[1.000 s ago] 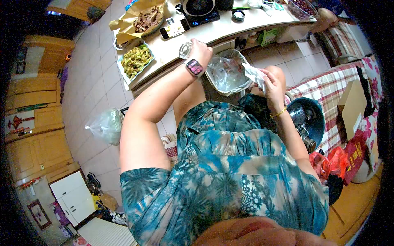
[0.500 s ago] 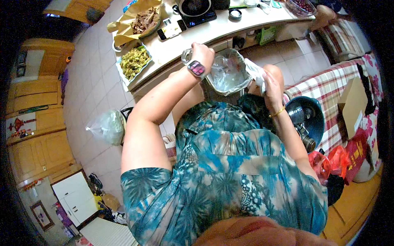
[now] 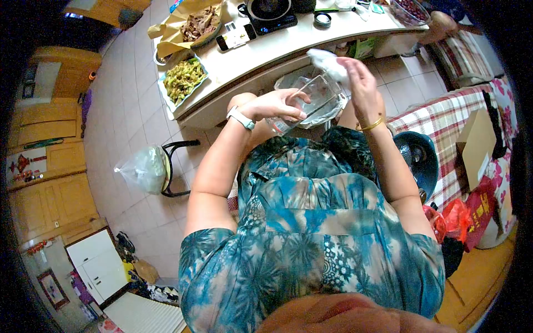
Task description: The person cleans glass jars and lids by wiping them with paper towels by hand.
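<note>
My left hand (image 3: 277, 105), with a watch on its wrist, grips a clear glass jar (image 3: 317, 93) tilted over the bin, its open end towards my right hand. White tissue or cloth (image 3: 327, 64), blurred by motion, hangs from the fingers of my right hand (image 3: 362, 83), just beyond the jar's mouth. Below both hands is a bin lined with a clear plastic bag (image 3: 317, 120), partly hidden by the jar and my left hand.
On the white counter (image 3: 244, 64) are a dish of green vegetables (image 3: 183, 79), meat on brown paper (image 3: 199, 25), a phone (image 3: 236, 38) and a pan on a cooktop (image 3: 270, 10). A blue basin (image 3: 426, 158) sits at right. A knotted plastic bag (image 3: 147, 169) stands left.
My left hand has turned and come lower, bringing the jar from beside the counter edge to over the bin. My right hand has risen, carrying the white tissue or cloth up and left.
</note>
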